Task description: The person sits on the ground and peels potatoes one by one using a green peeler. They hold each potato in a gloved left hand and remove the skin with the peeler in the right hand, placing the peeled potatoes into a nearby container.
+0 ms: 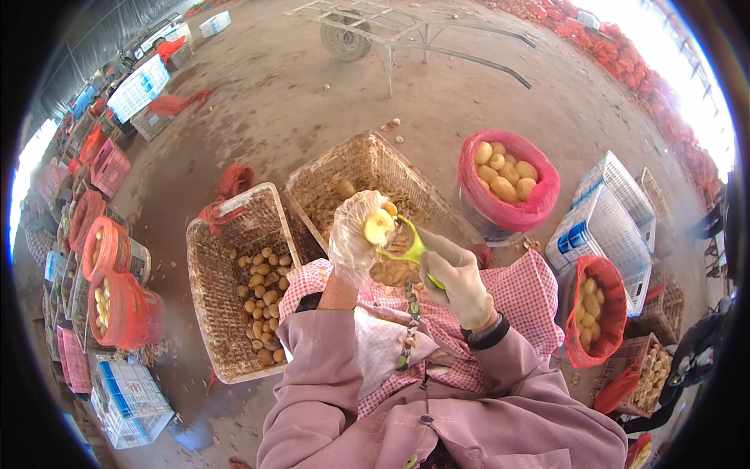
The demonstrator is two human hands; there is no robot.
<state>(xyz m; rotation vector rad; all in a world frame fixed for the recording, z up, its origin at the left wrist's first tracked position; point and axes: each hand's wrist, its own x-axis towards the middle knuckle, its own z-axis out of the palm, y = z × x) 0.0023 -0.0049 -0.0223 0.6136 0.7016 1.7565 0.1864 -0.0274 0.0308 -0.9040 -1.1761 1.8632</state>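
My left hand (pixel 353 234), in a clear plastic glove, holds a partly peeled potato (pixel 379 227) above the lap. My right hand (pixel 456 280), in a pale glove, grips a yellow-green peeler (pixel 416 249) whose head is at the potato's right side. Under and beyond the hands is a dirty plastic crate (pixel 366 153) with peelings (pixel 319 202) and a potato in it. To the left stands another crate (pixel 203 293) with unpeeled potatoes (pixel 263 281). Ahead on the right, a bucket lined with a pink mesh bag (pixel 542 202) holds peeled potatoes (pixel 505 186).
White plastic crates (pixel 603 234) and a red-bagged container (pixel 612 316) of peeled potatoes stand at right. More crates and red-bagged containers (pixel 126 311) line the left. A metal handcart (pixel 389 41) stands ahead. Part of a person (pixel 697 346) shows at the right edge.
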